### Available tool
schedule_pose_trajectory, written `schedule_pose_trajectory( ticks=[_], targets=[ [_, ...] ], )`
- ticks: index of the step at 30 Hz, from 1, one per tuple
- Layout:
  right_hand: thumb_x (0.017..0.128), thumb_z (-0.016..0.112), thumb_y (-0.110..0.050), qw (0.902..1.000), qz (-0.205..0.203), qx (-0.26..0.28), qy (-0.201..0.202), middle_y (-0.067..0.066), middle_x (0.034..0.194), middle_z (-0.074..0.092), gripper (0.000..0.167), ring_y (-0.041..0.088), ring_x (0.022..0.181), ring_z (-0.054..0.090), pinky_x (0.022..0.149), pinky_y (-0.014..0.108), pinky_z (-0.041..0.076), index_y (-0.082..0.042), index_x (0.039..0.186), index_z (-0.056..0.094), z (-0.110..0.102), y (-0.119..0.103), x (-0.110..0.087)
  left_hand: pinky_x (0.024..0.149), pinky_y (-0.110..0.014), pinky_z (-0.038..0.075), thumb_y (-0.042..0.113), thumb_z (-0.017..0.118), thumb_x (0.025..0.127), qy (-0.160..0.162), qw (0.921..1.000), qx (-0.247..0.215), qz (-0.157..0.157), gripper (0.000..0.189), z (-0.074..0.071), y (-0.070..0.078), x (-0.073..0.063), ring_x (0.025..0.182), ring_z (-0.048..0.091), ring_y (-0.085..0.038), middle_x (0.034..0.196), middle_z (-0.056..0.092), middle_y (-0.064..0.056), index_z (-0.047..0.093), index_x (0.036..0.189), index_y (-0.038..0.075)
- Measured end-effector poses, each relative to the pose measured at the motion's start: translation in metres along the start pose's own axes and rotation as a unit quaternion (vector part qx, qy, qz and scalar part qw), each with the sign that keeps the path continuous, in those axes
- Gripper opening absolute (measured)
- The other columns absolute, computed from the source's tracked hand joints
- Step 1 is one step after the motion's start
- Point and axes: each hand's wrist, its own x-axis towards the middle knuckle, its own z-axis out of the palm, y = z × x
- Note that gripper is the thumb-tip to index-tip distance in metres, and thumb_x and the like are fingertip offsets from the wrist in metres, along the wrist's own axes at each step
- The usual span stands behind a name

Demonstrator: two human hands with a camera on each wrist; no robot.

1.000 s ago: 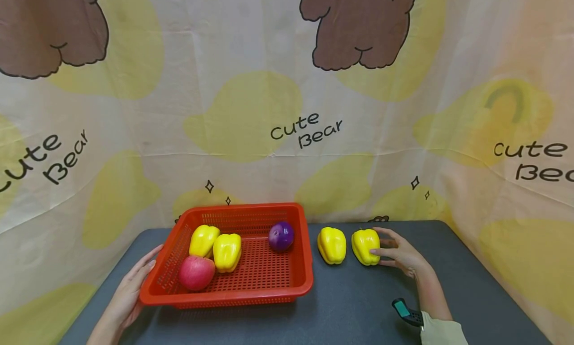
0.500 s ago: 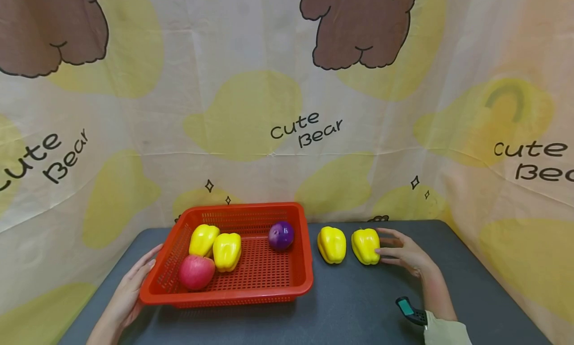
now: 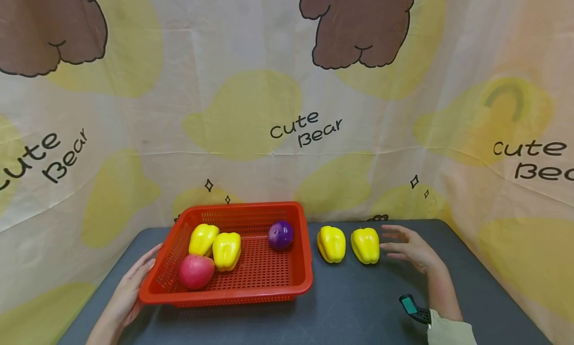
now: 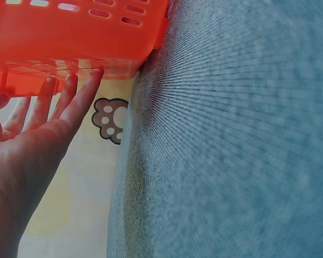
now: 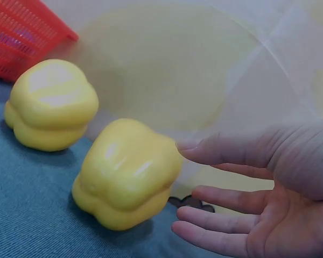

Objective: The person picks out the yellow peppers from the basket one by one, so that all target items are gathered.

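Note:
A red plastic basket (image 3: 251, 296) holds two yellow bell peppers (image 3: 226, 252), a pink-red apple (image 3: 196, 271) and a round purple item (image 3: 281, 235) whose kind I cannot tell. My left hand (image 3: 128, 291) is at the basket's left side; in the left wrist view its nearly straight fingers (image 4: 78, 105) touch the basket wall below the rim. Right of the basket, a yellow bell pepper (image 3: 331, 244) stands beside another yellow bell pepper (image 3: 365, 246) on the table. Just right of that second pepper is my right hand (image 3: 411, 246), fingers spread and holding nothing.
The dark grey-blue table (image 3: 350, 305) carries everything. Behind it hangs a patterned cloth (image 3: 251, 115) with bears and lettering, close to the table's back edge. A dark band with a teal face (image 3: 414, 307) is on my right wrist.
My right hand has let go of the right-hand bell pepper and drawn off to the right, leaving a small gap. The pepper, the basket and my left hand stay where they were.

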Motion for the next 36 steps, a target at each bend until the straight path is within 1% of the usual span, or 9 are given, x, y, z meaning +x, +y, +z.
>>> schedule_pose_trajectory(
  ticks=[3, 6, 14, 18, 24, 27, 33, 36],
  targets=[
    [0.102, 0.070, -0.010, 0.9999, -0.010, -0.009, 0.009, 0.042, 0.161, 0.026, 0.075, 0.042, 0.124, 0.064, 0.099, 0.048, 0.059, 0.012, 0.159, 0.027, 0.000, -0.005, -0.002, 0.086, -0.038, 0.063, 0.017, 0.033, 0.117, -0.005, 1.0000, -0.002, 0.004, 0.043, 0.000, 0.000, 0.000, 0.114, 0.073, -0.013, 0.134, 0.069, 0.014, 0.054, 0.149, 0.037],
    [0.101, 0.072, -0.011, 0.9995, -0.018, -0.018, 0.018, 0.041, 0.161, 0.028, 0.076, 0.046, 0.125, 0.063, 0.098, 0.047, 0.060, 0.012, 0.158, 0.028, 0.001, -0.009, -0.003, 0.086, -0.038, 0.063, 0.016, 0.033, 0.117, -0.007, 1.0000, -0.001, 0.007, 0.044, 0.001, 0.000, 0.000, 0.114, 0.073, -0.013, 0.134, 0.069, 0.014, 0.054, 0.149, 0.037],
    [0.102, 0.071, -0.013, 0.9976, -0.044, -0.047, 0.024, 0.041, 0.158, 0.034, 0.072, 0.047, 0.129, 0.059, 0.096, 0.046, 0.061, 0.012, 0.157, 0.032, 0.000, -0.024, -0.011, 0.086, -0.038, 0.063, 0.017, 0.033, 0.117, 0.000, 1.0000, 0.006, 0.001, 0.043, 0.001, 0.001, 0.000, 0.114, 0.073, -0.012, 0.134, 0.069, 0.015, 0.054, 0.148, 0.037],
    [0.103, 0.071, -0.013, 0.9968, -0.051, -0.057, 0.024, 0.040, 0.157, 0.036, 0.070, 0.047, 0.129, 0.059, 0.097, 0.046, 0.060, 0.012, 0.156, 0.033, 0.000, -0.033, -0.015, 0.086, -0.038, 0.063, 0.018, 0.033, 0.117, 0.002, 1.0000, 0.008, -0.001, 0.043, 0.000, 0.001, 0.001, 0.114, 0.073, -0.012, 0.133, 0.069, 0.015, 0.055, 0.148, 0.038],
    [0.103, 0.070, -0.014, 0.9959, -0.057, -0.068, 0.021, 0.038, 0.155, 0.040, 0.069, 0.046, 0.128, 0.060, 0.096, 0.042, 0.061, 0.012, 0.155, 0.035, 0.002, -0.042, -0.019, 0.086, -0.038, 0.063, 0.018, 0.033, 0.117, 0.003, 1.0000, 0.009, 0.000, 0.043, 0.000, 0.000, 0.000, 0.113, 0.073, -0.012, 0.133, 0.069, 0.015, 0.056, 0.147, 0.039],
    [0.103, 0.071, -0.015, 0.9954, -0.060, -0.072, 0.021, 0.038, 0.154, 0.042, 0.068, 0.046, 0.127, 0.060, 0.095, 0.041, 0.061, 0.012, 0.155, 0.036, 0.002, -0.045, -0.020, 0.085, -0.038, 0.063, 0.019, 0.034, 0.117, 0.010, 0.9998, 0.014, -0.004, 0.042, 0.001, 0.001, 0.001, 0.112, 0.074, -0.013, 0.131, 0.070, 0.015, 0.056, 0.146, 0.040],
    [0.102, 0.071, -0.014, 0.9947, -0.066, -0.074, 0.026, 0.038, 0.152, 0.044, 0.065, 0.045, 0.124, 0.063, 0.093, 0.039, 0.062, 0.012, 0.153, 0.039, 0.004, -0.051, -0.022, 0.084, -0.038, 0.063, 0.022, 0.037, 0.117, 0.037, 0.9987, 0.031, -0.017, 0.039, 0.001, 0.001, 0.002, 0.109, 0.074, -0.012, 0.128, 0.071, 0.016, 0.054, 0.147, 0.040],
    [0.103, 0.070, -0.013, 0.9943, -0.072, -0.073, 0.029, 0.038, 0.152, 0.044, 0.064, 0.046, 0.123, 0.063, 0.094, 0.040, 0.062, 0.012, 0.153, 0.039, 0.006, -0.054, -0.023, 0.083, -0.038, 0.064, 0.025, 0.037, 0.117, 0.048, 0.9977, 0.040, -0.025, 0.038, 0.002, 0.001, 0.002, 0.109, 0.074, -0.012, 0.127, 0.070, 0.018, 0.052, 0.148, 0.041]
  ],
)
